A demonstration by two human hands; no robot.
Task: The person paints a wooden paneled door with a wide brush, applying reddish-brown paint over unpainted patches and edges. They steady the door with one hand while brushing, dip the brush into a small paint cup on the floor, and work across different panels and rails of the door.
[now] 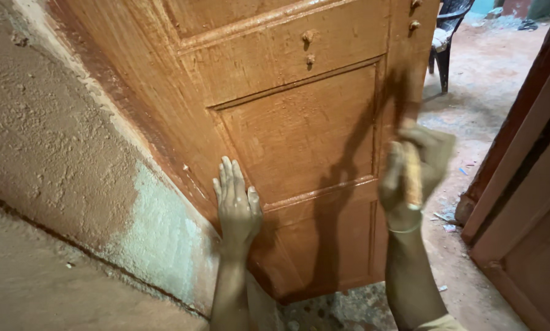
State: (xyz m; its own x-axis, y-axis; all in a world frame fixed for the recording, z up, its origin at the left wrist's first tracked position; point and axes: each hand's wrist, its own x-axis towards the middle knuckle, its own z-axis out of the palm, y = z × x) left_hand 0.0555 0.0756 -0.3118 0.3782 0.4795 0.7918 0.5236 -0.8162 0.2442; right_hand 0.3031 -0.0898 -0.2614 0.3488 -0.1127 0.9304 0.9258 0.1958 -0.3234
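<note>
A brown panelled wooden door (299,122) stands open in front of me, its surface reddish and streaky. My left hand (235,202) lies flat against its lower left stile, fingers together and pointing up. My right hand (410,175) is blurred near the door's right edge and grips a folded sheet of sandpaper (434,153) pressed toward the wood. A thin bangle (405,230) sits on my right wrist.
A rough plastered wall (60,153) with a pale patch runs along the left. A second brown door frame (526,184) stands at the right. A dark plastic chair (448,30) sits on the dusty floor (471,92) beyond. Small knobs (308,38) stud the upper door.
</note>
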